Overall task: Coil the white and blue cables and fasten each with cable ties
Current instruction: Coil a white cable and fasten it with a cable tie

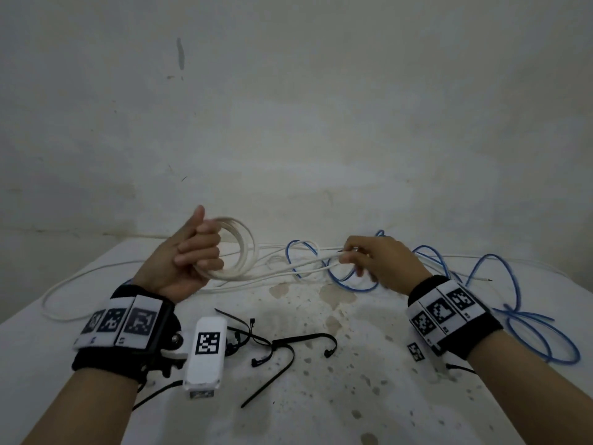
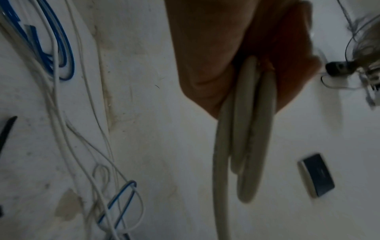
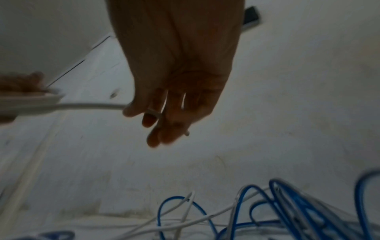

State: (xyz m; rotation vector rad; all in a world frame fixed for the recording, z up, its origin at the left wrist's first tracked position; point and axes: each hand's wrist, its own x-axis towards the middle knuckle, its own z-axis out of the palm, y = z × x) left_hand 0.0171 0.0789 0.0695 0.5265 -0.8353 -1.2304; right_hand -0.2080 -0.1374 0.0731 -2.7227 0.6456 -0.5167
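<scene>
My left hand [image 1: 189, 258] is up off the table [image 1: 321, 396], fingers curled round a coil [image 1: 239, 248] of white cable [image 1: 96, 271], thumb sticking up. From the left wrist cam you can see a few loops [image 2: 246, 129] hanging down out of my fist [image 2: 226, 56], kinda blurry though. The rest of the white one trails off the coil, runs across to my right hand [image 1: 382, 261], and also loops out loose over the left side of the table.

Right hand is hovering over the middle of the mess, thumb and fingers pinched on a stretch of white cable [image 3: 90, 106]; the right wrist cam shows it passing between my fingers [image 3: 152, 116].

Blue cable [image 1: 481, 284] is just lying there uncoiled, big loose loops on the right half of the table, partly tangled with the white near my right hand.

Black ties [image 1: 276, 348] are scattered on the table close to me, between my wrists, none on a cable yet. The table is white and pretty stained. A small dark box [image 2: 316, 174] sits on it too.
</scene>
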